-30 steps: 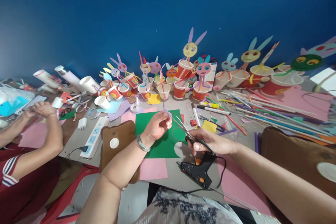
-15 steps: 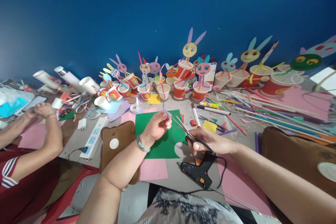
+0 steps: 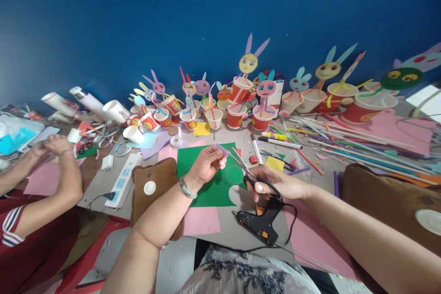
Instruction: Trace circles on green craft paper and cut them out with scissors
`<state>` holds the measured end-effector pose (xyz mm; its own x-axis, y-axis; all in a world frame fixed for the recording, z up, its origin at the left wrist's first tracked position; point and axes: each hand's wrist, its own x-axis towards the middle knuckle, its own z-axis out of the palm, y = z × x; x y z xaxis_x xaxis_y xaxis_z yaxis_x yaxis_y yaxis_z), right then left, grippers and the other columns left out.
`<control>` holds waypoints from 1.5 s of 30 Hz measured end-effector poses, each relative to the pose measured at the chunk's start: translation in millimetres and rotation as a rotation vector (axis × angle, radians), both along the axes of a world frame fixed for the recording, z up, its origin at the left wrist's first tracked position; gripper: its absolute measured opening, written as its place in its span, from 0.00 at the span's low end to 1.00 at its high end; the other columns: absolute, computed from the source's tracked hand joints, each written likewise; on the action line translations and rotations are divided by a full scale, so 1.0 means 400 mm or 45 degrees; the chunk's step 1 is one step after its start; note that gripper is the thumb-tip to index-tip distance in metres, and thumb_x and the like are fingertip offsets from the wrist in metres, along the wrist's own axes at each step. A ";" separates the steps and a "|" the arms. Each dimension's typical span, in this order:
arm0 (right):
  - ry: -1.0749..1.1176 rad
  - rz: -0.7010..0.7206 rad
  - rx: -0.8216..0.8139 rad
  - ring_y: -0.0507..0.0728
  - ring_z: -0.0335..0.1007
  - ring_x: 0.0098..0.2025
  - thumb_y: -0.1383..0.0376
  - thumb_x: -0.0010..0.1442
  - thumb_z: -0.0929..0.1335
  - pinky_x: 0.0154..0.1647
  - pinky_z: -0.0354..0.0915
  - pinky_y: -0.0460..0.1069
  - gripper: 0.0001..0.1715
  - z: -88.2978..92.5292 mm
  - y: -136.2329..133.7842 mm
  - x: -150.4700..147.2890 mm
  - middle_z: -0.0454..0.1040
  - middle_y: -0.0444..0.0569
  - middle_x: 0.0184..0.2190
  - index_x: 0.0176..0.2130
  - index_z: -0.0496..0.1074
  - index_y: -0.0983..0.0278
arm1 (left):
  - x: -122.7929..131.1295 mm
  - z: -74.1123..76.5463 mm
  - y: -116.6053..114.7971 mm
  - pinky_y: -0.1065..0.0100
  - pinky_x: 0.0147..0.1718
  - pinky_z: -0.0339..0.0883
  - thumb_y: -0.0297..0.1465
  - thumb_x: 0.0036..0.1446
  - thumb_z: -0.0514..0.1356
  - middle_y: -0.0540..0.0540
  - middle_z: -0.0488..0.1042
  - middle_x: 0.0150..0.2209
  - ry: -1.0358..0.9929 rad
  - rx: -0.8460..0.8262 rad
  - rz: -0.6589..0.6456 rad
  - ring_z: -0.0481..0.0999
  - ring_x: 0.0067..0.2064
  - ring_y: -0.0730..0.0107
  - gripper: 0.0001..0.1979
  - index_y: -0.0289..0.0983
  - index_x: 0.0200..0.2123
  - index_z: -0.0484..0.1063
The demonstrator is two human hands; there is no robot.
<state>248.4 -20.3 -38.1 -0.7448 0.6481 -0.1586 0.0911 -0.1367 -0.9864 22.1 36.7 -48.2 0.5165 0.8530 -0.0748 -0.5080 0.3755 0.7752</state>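
My left hand (image 3: pixel 207 164) is closed, pinching a small piece of purple paper (image 3: pixel 223 149) between thumb and fingertips. In my right hand (image 3: pixel 272 183) is a pair of black-handled scissors (image 3: pixel 244 163), the fingers wrapped round the handles. The blades point up and left toward the purple paper, slightly parted at the tips. Both hands are above a green sheet of paper (image 3: pixel 206 195) that has a circle drawn on it. Under my right hand lies a black hot glue gun (image 3: pixel 258 225), its nozzle toward the left.
Paper cups with rabbit-faced figures (image 3: pixel 248 63) stand along the wall. A power strip (image 3: pixel 123 181) and a brown cushion (image 3: pixel 151 172) lie left, sticks (image 3: pixel 365 158) and markers (image 3: pixel 279 143) right. At far left a co-worker's hands (image 3: pixel 57 144) are close together.
The purple paper has tilted and now shows more of its face beside the blades. My hands have otherwise shifted only slightly; the view has moved a little.
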 end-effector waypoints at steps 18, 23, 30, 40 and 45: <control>0.038 0.033 -0.002 0.47 0.61 0.20 0.37 0.54 0.71 0.19 0.55 0.43 0.36 -0.012 -0.003 0.000 0.74 0.48 0.24 0.32 0.70 0.69 | -0.003 0.017 0.000 0.73 0.24 0.54 0.36 0.44 0.74 0.52 0.67 0.23 -0.036 -0.110 0.080 0.63 0.24 0.79 0.15 0.35 0.26 0.73; 0.035 0.026 -0.004 0.47 0.60 0.20 0.37 0.54 0.70 0.19 0.54 0.43 0.36 -0.017 -0.004 0.000 0.74 0.47 0.25 0.32 0.69 0.68 | -0.004 0.014 -0.002 0.72 0.24 0.54 0.37 0.44 0.74 0.52 0.66 0.23 -0.001 -0.088 0.084 0.62 0.24 0.78 0.15 0.35 0.26 0.73; 0.019 0.027 -0.003 0.47 0.61 0.20 0.36 0.54 0.70 0.19 0.54 0.43 0.36 -0.011 -0.003 0.000 0.73 0.46 0.24 0.31 0.69 0.68 | -0.004 0.011 -0.002 0.73 0.24 0.54 0.37 0.44 0.74 0.52 0.65 0.23 -0.022 -0.096 0.073 0.62 0.25 0.78 0.16 0.35 0.26 0.73; 0.025 0.034 0.031 0.47 0.60 0.20 0.36 0.55 0.70 0.20 0.55 0.43 0.37 -0.011 -0.003 0.001 0.73 0.46 0.23 0.31 0.71 0.69 | -0.005 0.016 -0.003 0.73 0.24 0.54 0.36 0.44 0.74 0.51 0.67 0.24 -0.039 -0.125 0.072 0.63 0.24 0.79 0.16 0.34 0.26 0.73; 0.021 0.040 0.019 0.47 0.60 0.20 0.36 0.54 0.70 0.19 0.54 0.43 0.36 -0.014 -0.002 0.001 0.73 0.46 0.24 0.32 0.70 0.68 | -0.005 0.015 -0.003 0.73 0.24 0.55 0.35 0.44 0.74 0.51 0.68 0.24 -0.045 -0.133 0.079 0.63 0.24 0.79 0.15 0.34 0.26 0.72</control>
<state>248.8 -21.2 -43.8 -0.7675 0.6263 -0.1368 0.0790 -0.1194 -0.9897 20.1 35.5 -42.1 0.4671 0.8719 -0.1472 -0.5591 0.4202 0.7148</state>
